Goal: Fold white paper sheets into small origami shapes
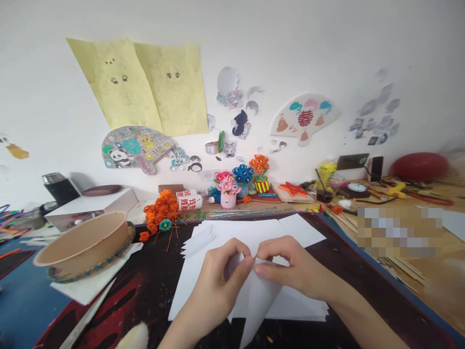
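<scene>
Both hands meet over a stack of white paper sheets (254, 232) on a dark mat (145, 286). My left hand (218, 286) and my right hand (290, 266) pinch the top of one folded white sheet (256, 300), whose lower end narrows to a point toward me. The fingertips of both hands are closed on the fold, thumbs touching near the middle.
A brown paper bowl (83, 240) sits at left on white paper. Orange paper flowers (162, 211), glue bottles (191, 201) and small flower pots (228, 191) stand behind the sheets. Wooden sticks (403, 266) and tools lie at right. A ruler (85, 317) lies near left.
</scene>
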A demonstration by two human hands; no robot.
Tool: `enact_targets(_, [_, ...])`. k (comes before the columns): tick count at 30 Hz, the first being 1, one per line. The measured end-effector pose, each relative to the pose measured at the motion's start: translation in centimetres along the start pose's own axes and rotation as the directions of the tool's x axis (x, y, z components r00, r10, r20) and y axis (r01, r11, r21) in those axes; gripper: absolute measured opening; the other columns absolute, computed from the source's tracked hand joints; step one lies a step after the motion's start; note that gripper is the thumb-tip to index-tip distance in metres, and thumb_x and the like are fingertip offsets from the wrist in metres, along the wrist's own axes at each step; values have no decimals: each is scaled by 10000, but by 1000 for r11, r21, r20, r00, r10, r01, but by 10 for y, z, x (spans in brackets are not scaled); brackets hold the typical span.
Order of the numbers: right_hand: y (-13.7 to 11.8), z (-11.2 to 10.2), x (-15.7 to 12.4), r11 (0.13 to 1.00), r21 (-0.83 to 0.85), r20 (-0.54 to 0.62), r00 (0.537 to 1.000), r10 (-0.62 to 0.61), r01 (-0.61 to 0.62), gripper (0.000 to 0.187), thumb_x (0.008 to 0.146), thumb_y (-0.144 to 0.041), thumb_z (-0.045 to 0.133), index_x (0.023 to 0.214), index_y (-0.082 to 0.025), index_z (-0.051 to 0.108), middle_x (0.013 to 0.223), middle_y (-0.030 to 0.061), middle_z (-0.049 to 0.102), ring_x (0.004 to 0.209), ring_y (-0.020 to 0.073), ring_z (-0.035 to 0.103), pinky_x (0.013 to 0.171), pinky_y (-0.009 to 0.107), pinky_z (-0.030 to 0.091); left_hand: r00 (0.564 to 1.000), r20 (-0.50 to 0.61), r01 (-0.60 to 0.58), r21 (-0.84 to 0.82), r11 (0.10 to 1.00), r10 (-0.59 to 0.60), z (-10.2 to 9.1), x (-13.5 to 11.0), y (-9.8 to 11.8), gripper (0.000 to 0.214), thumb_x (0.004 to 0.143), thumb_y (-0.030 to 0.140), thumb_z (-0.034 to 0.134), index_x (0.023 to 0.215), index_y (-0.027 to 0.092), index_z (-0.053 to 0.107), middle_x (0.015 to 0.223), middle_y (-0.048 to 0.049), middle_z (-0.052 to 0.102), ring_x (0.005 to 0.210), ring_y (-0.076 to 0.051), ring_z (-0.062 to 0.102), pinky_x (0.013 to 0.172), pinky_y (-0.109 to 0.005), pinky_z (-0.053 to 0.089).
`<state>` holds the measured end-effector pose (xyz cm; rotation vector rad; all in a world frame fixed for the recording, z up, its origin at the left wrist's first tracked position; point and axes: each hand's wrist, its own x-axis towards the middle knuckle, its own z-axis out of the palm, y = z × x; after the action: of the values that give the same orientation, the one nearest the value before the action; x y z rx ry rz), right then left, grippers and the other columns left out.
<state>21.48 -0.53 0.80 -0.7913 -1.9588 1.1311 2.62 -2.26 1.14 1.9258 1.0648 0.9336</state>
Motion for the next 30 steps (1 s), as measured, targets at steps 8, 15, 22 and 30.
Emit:
enact_targets(8, [4, -9, -1, 997, -71, -52, 998, -30, 26, 374, 853, -458, 604, 629, -159, 613, 615, -10, 515, 613, 128, 443, 584, 250, 369, 999, -42, -4, -84, 996, 0, -9, 3, 0, 272, 907, 420, 504, 758, 195, 538, 587, 40, 449, 542, -113, 377, 512, -240, 260])
enact_targets(15, [8, -7, -5, 902, -424, -457, 841, -289, 80, 127, 901, -246, 558, 823, -202, 648, 788, 42, 657, 733, 186, 573, 660, 290, 439, 978, -187, 31, -289, 957, -88, -14, 10, -1, 250, 815, 406, 638, 734, 178, 580, 625, 23, 519, 595, -120, 441, 554, -231, 316])
enact_targets(22, [15, 25, -5, 540, -728, 37, 811, -584, 422, 257, 859, -36, 438, 943, -185, 631, 843, 78, 655, 730, 196, 551, 671, 334, 438, 931, -334, -20, -445, 895, -145, -20, 12, -9, 279, 829, 428, 627, 956, 180, 610, 638, 36, 516, 584, -109, 407, 545, -222, 285])
enact_targets(30, [28, 43, 6, 964, -236, -79, 987, -142, 120, 401, 886, -533, 531, 1116, -215, 610, 1018, 86, 649, 920, 223, 583, 779, 339, 479, 951, -248, -51, -713, 699, -184, -8, 10, -11, 286, 862, 377, 598, 1076, 187, 593, 669, 27, 517, 593, -101, 404, 587, -219, 353])
